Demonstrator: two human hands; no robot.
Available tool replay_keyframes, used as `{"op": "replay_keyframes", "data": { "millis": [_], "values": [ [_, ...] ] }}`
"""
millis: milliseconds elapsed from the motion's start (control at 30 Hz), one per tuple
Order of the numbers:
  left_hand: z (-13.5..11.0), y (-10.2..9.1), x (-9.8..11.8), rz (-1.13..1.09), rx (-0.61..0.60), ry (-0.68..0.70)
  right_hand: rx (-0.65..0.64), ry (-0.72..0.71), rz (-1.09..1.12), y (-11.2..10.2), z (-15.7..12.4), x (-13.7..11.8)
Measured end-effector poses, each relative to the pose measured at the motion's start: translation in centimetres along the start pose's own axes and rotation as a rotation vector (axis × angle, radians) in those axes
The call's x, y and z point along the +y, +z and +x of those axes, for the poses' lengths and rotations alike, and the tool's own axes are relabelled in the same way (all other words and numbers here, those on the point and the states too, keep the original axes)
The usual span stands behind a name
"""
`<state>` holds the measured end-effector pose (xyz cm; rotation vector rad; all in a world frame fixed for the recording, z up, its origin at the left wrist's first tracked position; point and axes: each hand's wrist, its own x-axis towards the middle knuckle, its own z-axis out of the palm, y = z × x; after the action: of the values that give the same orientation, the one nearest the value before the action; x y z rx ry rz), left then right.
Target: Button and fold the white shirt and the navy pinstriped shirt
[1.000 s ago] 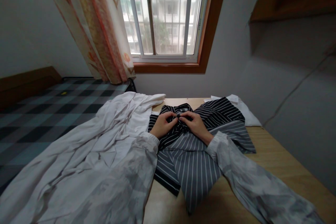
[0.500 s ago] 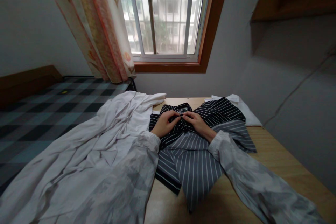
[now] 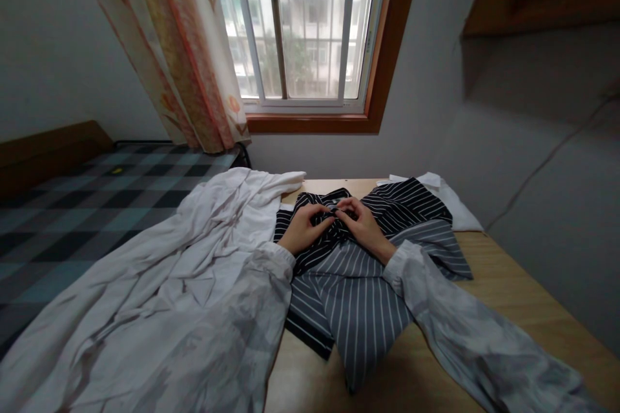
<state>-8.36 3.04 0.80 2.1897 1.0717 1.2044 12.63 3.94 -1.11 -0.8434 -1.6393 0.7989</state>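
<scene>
Two-handed hold at the gathered upper part of a black-and-grey, white-striped cloth garment (image 3: pixel 365 316).
The left hand (image 3: pixel 306 229) pinches the dark fabric between thumb and fingers; the right hand (image 3: pixel 367 230) sets its fingertips at the same spot, just beside the left's, though whether they close on the cloth cannot be told. The garment lies on a light wooden table (image 3: pixel 494 277), its grey panels spreading below the grip towards the wearer and its black folds reaching out to the right.
</scene>
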Motion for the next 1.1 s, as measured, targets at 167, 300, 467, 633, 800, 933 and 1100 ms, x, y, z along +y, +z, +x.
{"op": "replay_keyframes", "data": {
  "millis": [167,300,467,633,800,933,1100],
  "values": [
    [0.7,-0.2,-0.8,-0.162,0.137,-0.175,0.141,-0.244,-0.385,-1.3,0.3,-2.2],
    [1.7,-0.6,-2.2,-0.326,0.348,-0.332,0.017,-0.263,-0.588,-2.5,0.4,-3.4],
    [2.5,-1.9,-2.6,-0.503,0.337,-0.474,-0.175,-0.177,-0.809,-3.0,0.4,-3.6],
    [2.8,-4.0,1.3,0.122,0.358,-0.319,-0.158,-0.014,-0.843,-3.0,0.6,-3.1],
    [2.4,-4.7,6.2,0.543,-0.134,-0.218,-0.154,0.046,-0.744,-3.3,0.9,-3.2],
    [1.5,-3.7,6.3,0.729,-0.395,-0.271,-0.314,0.053,-0.667,-3.5,1.0,-3.5],
    [1.0,-2.9,5.4,0.779,-0.423,-0.304,-0.448,0.064,-0.577,-3.5,0.9,-3.4]
  ]
}}
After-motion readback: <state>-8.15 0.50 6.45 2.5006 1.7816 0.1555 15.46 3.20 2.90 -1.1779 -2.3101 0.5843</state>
